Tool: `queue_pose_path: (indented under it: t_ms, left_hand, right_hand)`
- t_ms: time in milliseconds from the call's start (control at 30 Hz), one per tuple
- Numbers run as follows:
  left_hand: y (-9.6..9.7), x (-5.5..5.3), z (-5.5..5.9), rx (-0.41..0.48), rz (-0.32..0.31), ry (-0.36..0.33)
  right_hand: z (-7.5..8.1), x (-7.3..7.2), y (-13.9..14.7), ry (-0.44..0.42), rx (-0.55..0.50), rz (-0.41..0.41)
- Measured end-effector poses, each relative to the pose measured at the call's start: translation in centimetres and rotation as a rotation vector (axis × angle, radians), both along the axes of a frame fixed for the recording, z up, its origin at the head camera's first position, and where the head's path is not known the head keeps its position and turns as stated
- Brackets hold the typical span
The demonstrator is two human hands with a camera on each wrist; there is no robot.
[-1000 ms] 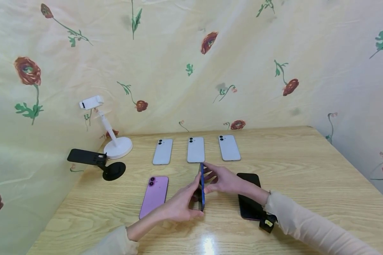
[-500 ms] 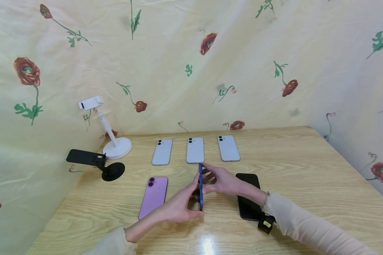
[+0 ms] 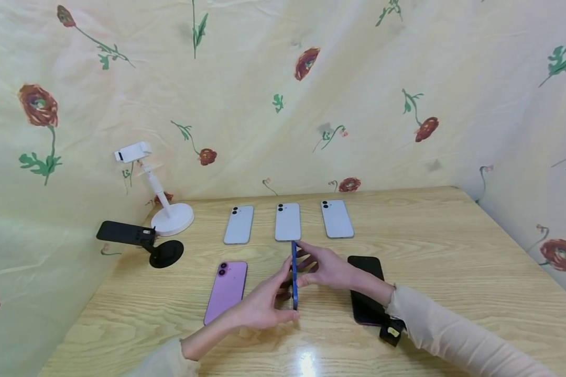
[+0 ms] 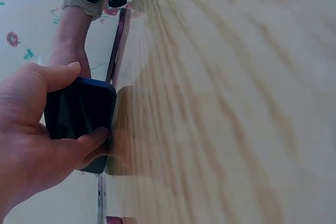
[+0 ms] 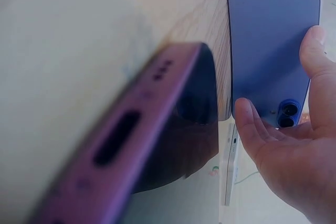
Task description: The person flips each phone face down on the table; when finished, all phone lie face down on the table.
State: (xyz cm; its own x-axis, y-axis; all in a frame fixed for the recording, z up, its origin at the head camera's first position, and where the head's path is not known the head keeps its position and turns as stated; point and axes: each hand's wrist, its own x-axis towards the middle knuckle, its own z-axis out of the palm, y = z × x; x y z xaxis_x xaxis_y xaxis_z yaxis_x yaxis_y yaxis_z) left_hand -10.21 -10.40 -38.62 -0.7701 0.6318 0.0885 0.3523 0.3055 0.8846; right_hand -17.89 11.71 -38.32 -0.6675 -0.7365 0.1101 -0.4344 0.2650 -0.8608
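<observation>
A blue smartphone point(image 3: 294, 277) stands upright on its long edge at the middle of the table, held between both hands. My left hand point(image 3: 264, 305) grips it at the near end, on the dark screen side; in the left wrist view thumb and fingers lie about the black screen point(image 4: 73, 111). At the far end my right hand point(image 3: 329, 268) holds it, thumb and fingers by the blue back point(image 5: 270, 45) with its two lenses. A purple phone point(image 3: 226, 290) lies back up beside the left forearm. Under the right forearm a phone lies with its black screen point(image 3: 365, 306) up.
Three white phones point(image 3: 239, 225) lie back up in a row near the table's far edge. At the left stand a white phone stand point(image 3: 173, 219) and a black phone stand point(image 3: 167, 254). A floral cloth point(image 3: 245, 104) hangs behind. A black wrist camera point(image 3: 390, 334) sits below the right forearm.
The blue phone has shifted slightly left with both hands and now appears more edge-on, showing less of its screen. The other phones and stands stay where they lie.
</observation>
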Motion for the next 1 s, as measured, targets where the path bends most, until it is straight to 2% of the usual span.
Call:
queue_pose_path:
  t_ms: [400,700,1000]
  left_hand:
    - [-0.6,0.4,0.1,0.073,0.009,-0.108]
    - [-0.9,0.5,0.1,0.085,0.046,-0.144]
    - [-1.0,0.5,0.2,0.16,0.023,-0.208]
  right_hand:
    - [-0.4,0.6,-0.5,0.035,0.01,0.006]
    - [-0.3,0.8,-0.8,0.051,0.047,0.014]
    - [-0.5,0.9,-1.1,0.1,0.099,-0.005]
